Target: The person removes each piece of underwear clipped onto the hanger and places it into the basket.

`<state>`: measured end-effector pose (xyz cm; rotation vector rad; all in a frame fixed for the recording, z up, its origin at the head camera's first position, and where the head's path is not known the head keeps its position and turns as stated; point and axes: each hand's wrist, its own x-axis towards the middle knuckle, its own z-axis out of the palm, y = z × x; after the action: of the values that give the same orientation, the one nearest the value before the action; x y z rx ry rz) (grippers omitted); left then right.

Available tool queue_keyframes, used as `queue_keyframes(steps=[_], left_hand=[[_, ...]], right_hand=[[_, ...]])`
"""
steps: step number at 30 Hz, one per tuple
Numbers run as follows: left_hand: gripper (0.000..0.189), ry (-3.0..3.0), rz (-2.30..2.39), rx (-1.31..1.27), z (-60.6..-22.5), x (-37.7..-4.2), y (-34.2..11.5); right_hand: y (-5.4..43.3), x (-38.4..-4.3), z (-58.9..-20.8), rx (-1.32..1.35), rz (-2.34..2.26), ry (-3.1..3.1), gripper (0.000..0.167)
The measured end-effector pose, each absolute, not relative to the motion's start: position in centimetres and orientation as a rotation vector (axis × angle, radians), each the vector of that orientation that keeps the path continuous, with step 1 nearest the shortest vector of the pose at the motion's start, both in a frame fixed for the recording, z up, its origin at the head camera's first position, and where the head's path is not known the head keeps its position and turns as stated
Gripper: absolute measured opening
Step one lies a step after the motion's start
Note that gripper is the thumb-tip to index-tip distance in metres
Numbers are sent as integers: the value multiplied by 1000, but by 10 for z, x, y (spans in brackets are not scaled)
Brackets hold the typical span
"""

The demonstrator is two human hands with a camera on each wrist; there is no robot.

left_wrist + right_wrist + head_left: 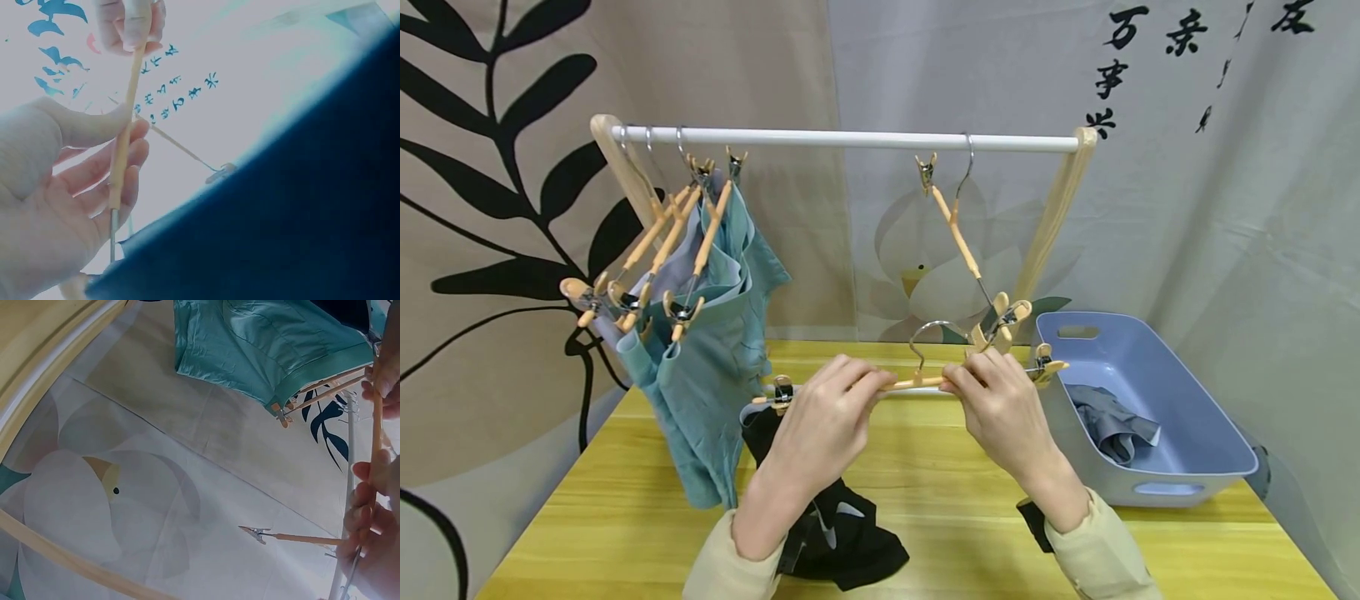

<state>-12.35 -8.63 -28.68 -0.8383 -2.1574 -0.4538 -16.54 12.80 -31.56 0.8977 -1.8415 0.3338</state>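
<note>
Black garment (pixel 850 546) hangs off the left-end clip (pixel 783 390) of the wooden hanger (pixel 916 384), which you're holding above the counter (pixel 955 508), in front of the rack (pixel 1052 221). Both hands on the bar: left hand (pixel 829 417) pinches it left of the hook (pixel 940 324), right hand (pixel 1006 410) just right of it. Main risk: right-end clip (pixel 1045 367) looks to have no cloth, so the load is one-sided; loosen your left grip and the bar could tip left, or the cloth could slip from that single clip. Also: right-end clip sits near the spare hanger (pixel 956 229) on the rail (pixel 850 140); a careless lift may snag its clips. Can't tell if the garment's lower part touches the counter; if so, may drag. Long axis: side to side, roughly parallel to the rail. Hook points up, mouth opening to your right.
</note>
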Motion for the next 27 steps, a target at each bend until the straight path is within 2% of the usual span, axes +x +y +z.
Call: queue_keyframes(steps=[21, 27], left_hand=[[24, -2101, -230, -640, -282, -118, -110], [40, -2268, -249, -560, -284, -118, -122]], right_hand=[[134, -168, -317, 847, 334, -1807, 35], [138, -168, -317, 834, 343, -1815, 34]])
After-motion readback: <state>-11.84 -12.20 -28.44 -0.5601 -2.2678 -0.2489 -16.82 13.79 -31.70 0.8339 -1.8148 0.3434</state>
